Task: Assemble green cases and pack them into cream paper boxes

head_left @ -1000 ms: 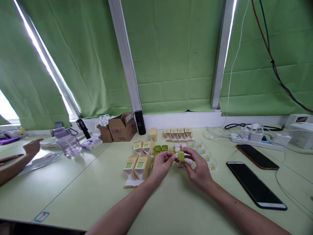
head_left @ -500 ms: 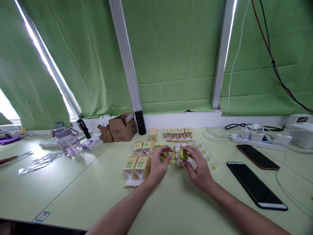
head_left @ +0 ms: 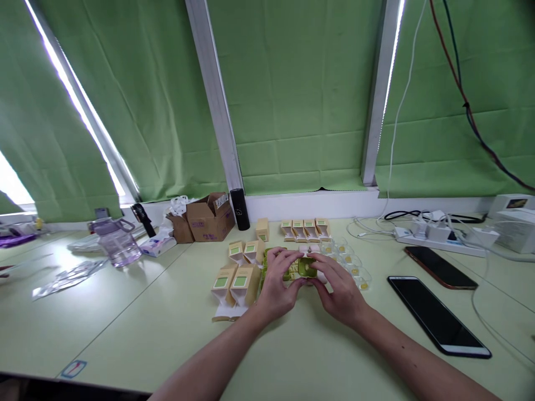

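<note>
A small olive-green squarish case [head_left: 307, 268] is between my two hands, its hollow side towards me. My right hand [head_left: 340, 292] pinches it at the right, thumb below and fingers above. At its left edge, the thumb and fingertips of my left hand [head_left: 278, 285] close on it too. More green pieces [head_left: 264, 273] lie behind and left of my left hand, partly covered. Pale pinkish-white pieces [head_left: 321, 278] show behind my right fingers. Beside that hand are clear plastic cups with yellow centres [head_left: 354, 270]. Tan boxes with green labels [head_left: 244, 278] stand left of my left hand.
A row of open tan boxes [head_left: 304, 230] and a single tan box [head_left: 262, 229] stand further back. Two phones [head_left: 437, 314], a power strip [head_left: 445, 240] and cables lie right. A purple bottle [head_left: 117, 242], a cardboard carton [head_left: 210, 217] and another person's hand [head_left: 5, 270] are left.
My right hand has brought the green case slightly left and turned its hollow side towards me. My left hand has shifted right to meet it. The other person's hand has drawn back left.
</note>
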`<state>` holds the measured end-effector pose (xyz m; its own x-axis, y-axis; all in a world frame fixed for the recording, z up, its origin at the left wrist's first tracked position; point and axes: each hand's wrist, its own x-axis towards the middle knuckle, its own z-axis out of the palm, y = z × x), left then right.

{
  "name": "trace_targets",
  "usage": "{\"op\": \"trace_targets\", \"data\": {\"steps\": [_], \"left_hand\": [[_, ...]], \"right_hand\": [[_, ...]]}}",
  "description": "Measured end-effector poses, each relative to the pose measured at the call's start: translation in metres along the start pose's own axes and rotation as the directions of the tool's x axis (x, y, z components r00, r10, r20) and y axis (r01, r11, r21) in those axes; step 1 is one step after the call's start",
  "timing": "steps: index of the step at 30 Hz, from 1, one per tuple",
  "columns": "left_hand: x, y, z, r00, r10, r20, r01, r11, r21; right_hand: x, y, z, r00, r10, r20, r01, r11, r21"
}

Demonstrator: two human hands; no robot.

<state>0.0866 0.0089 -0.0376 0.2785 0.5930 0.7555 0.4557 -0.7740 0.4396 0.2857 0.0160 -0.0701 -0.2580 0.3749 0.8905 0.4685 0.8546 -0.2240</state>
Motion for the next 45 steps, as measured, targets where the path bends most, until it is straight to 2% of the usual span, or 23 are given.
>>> {"op": "trace_targets", "data": {"steps": [8,21,29,45], "left_hand": [[0.0013,-0.0007,-0.0009,1.000,-0.020,-0.015,0.019,0.999,-0.032],[-0.0007,-0.0014,0.0003,0.997,0.048,-0.052,-0.048,0.999,0.007],[-0.0036,-0.0060,0.0029,0.997,0.038,-0.065,-0.038,0.999,0.015],[-0.0022,-0.0020,0.0020,0.994,0.059,-0.091,-0.056,0.998,0.037]], "right_hand": [[0.0021,-0.0008,-0.0016,0.997,-0.075,0.008,0.076,0.995,-0.059],[0.0050,-0.0028,-0.0013,0.994,-0.103,0.036,0.106,0.989,-0.104],[0.0055,-0.0026,0.0009,0.993,-0.114,0.011,0.114,0.987,-0.110],[0.0067,-0.0035,-0.0014,0.989,-0.148,-0.016,0.146,0.985,-0.088]]}}
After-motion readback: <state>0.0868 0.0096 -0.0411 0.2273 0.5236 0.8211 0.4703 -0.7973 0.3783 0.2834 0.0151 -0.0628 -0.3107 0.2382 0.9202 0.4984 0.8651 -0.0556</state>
